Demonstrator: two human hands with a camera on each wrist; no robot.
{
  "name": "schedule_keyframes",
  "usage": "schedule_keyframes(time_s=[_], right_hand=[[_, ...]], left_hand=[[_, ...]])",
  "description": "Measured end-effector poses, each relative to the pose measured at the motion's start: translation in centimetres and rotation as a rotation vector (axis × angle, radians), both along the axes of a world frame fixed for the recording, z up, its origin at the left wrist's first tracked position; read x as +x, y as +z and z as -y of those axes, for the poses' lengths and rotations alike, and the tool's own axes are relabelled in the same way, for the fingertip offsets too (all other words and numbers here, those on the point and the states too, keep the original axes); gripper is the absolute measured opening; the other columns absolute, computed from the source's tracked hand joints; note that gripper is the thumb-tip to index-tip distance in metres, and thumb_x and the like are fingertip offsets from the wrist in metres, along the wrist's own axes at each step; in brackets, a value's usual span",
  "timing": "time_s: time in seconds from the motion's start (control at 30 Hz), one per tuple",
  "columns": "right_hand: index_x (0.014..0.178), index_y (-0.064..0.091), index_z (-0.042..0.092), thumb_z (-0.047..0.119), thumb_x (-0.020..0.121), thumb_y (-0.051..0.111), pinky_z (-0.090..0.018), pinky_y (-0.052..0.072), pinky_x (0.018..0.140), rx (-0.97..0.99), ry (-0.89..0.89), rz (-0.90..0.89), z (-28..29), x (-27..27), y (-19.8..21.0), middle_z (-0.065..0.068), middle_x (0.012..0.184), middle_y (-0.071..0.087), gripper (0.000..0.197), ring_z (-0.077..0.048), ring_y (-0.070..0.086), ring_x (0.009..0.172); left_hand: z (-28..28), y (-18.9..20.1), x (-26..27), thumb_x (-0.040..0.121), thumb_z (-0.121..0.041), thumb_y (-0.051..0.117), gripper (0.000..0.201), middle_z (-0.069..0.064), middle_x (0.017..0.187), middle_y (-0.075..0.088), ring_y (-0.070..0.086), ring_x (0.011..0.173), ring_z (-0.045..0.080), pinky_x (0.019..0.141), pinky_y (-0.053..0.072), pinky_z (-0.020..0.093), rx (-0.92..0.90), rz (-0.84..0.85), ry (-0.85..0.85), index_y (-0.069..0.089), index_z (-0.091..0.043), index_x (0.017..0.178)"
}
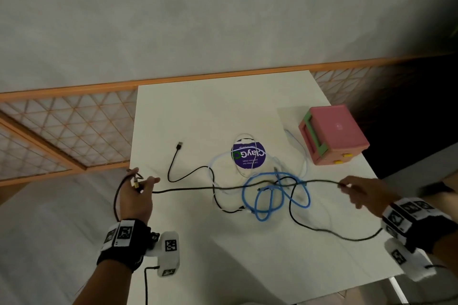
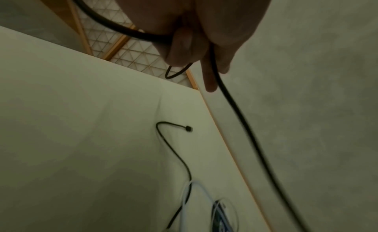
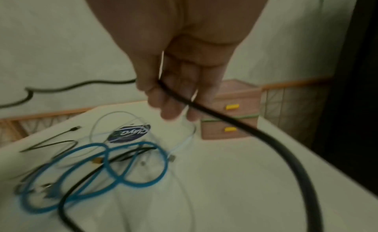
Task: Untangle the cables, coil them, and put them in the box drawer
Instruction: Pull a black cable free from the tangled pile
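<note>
Far left, off the edge of the surface [image 1: 173,111]: left hand [image 1: 135,195] curls round one end of the thick black cable [image 1: 188,189], w/ a gold-tipped plug [image 1: 135,183] poking out by the fingers and a slack loop hanging back toward the wrist. Wrist view confirms fingers [image 2: 184,46] wrapped on it.

Moving right: a thinner black cable [image 1: 173,168] w/ USB-type plug [image 1: 179,145] lies loose on the surface, not held. Then the knot, mid-surface: blue cable [image 1: 250,195] in overlapping loops, white cable [image 1: 303,163] circling past a purple round sticker [image 1: 247,156]. Thick black cable runs left-right straight across this pile, near taut betw. the two hands, appears to pass through the blue loops; exactly how, can't tell.

Right: right hand [image 1: 357,190] pinches the same cable further along; rest trails near-right in a big arc. Hands well apart, both clamped on one cable.

Far right: pink box drawer [image 1: 333,134], yellow knobs, both drawers look closed.

Key relation: cable's long axis goes hand to hand thru the tangle, which sits slightly nearer the right hand. Prob. next: feed the left-hand end out thru the blue loops.
</note>
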State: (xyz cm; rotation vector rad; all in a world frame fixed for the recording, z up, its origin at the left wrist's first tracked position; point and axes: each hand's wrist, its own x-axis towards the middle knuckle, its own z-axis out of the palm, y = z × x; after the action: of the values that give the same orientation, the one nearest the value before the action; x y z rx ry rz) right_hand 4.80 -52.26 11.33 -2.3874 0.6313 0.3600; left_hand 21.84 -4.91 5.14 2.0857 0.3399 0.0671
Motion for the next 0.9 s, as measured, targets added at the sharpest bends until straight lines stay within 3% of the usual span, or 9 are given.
schedule_keyframes(time_s=[0.13,0.27,0.37,0.53,0.63,0.73,0.8,0.87,0.9], right_hand=[[0.082,0.061,0.028,0.023,0.085,0.062,-0.025,0.037,0.047,-0.161,-0.073,0.095,1.3,0.2,2.8,0.000,0.048,0.048,0.006,-0.005,0.049,0.039],[0.063,0.058,0.039,0.041,0.082,0.060,-0.022,0.035,0.054,-0.118,0.017,-0.030,-0.4,-0.9,3.4,0.005,0.049,0.056,0.019,-0.006,0.050,0.049],[0.086,0.060,0.027,0.028,0.092,0.051,-0.024,0.039,0.060,-0.087,0.047,-0.012,-4.5,-0.8,2.1,0.001,0.059,0.056,0.011,-0.019,0.055,0.063],[0.113,0.063,0.029,0.068,0.081,0.034,-0.028,0.047,0.084,-0.131,0.139,-0.204,-6.6,-1.7,-3.0,-0.001,0.104,0.072,0.058,-0.019,0.064,0.095],[0.119,0.059,0.036,0.095,0.049,0.003,-0.025,0.037,0.102,-0.174,0.290,-0.413,-4.7,-3.8,-4.9,0.001,0.127,0.060,0.107,-0.016,0.052,0.121],[0.099,0.047,0.072,0.082,0.069,0.023,-0.023,0.033,0.107,-0.235,0.273,-0.550,-2.0,-6.1,-7.0,0.005,0.136,0.052,0.040,-0.010,0.043,0.131],[0.086,0.034,0.085,0.073,0.080,0.027,0.001,0.043,0.077,-0.274,0.261,-0.556,0.6,-7.0,-11.1,0.008,0.122,0.063,0.015,-0.006,0.056,0.118],[0.051,0.050,0.073,0.042,0.089,0.051,0.001,0.043,0.069,-0.353,0.434,-0.572,0.3,-6.3,-11.7,-0.014,0.131,0.055,0.049,-0.025,0.050,0.125],[0.056,0.064,0.055,0.021,0.092,0.052,-0.005,0.045,0.079,-0.411,0.573,-0.589,-0.8,-5.6,-10.0,-0.021,0.139,0.045,0.051,-0.031,0.043,0.130]], left_hand=[[1.7,0.4,-1.1,0.089,-0.030,0.061,0.036,-0.002,0.089,0.072,0.055,0.066,0.003,0.058,0.040,0.022,0.026,-0.054,-0.056,0.050,-0.020,0.122],[1.2,-0.6,-0.7,0.092,-0.025,0.059,0.043,0.005,0.097,0.074,0.064,0.095,0.019,0.078,0.045,0.029,-0.016,-0.135,-0.070,0.044,-0.014,0.130],[1.9,-1.7,-0.8,0.091,-0.027,0.060,0.064,0.014,0.112,0.071,0.049,0.128,0.027,0.103,0.035,0.039,0.020,-0.274,-0.175,0.031,-0.006,0.144],[2.6,-2.0,-1.8,0.095,-0.023,0.053,0.054,0.013,0.108,0.072,0.049,0.127,0.024,0.091,0.033,0.026,0.083,-0.450,-0.333,0.037,-0.001,0.141],[1.7,-0.6,-2.5,0.096,-0.016,0.048,0.035,0.013,0.114,0.070,0.057,0.112,0.017,0.081,0.038,0.018,0.157,-0.393,-0.363,0.057,0.001,0.126],[-0.3,1.3,-3.7,0.099,-0.019,0.043,0.023,0.011,0.087,0.077,0.058,0.067,0.000,0.056,0.036,0.022,0.154,-0.410,-0.448,0.058,-0.012,0.116],[-2.3,2.2,-4.4,0.100,-0.028,0.040,0.013,0.006,0.067,0.075,0.042,0.038,0.006,0.044,0.032,0.022,0.210,-0.495,-0.525,0.053,-0.028,0.102],[-4.5,2.7,-4.8,0.100,-0.036,0.040,0.033,0.007,0.057,0.071,0.036,0.035,0.012,0.041,0.032,0.020,0.246,-0.599,-0.582,0.067,-0.022,0.085],[-5.2,3.1,-4.9,0.099,-0.035,0.042,0.040,0.006,0.050,0.066,0.035,0.034,0.012,0.041,0.031,0.020,0.202,-0.628,-0.576,0.071,-0.017,0.080]])
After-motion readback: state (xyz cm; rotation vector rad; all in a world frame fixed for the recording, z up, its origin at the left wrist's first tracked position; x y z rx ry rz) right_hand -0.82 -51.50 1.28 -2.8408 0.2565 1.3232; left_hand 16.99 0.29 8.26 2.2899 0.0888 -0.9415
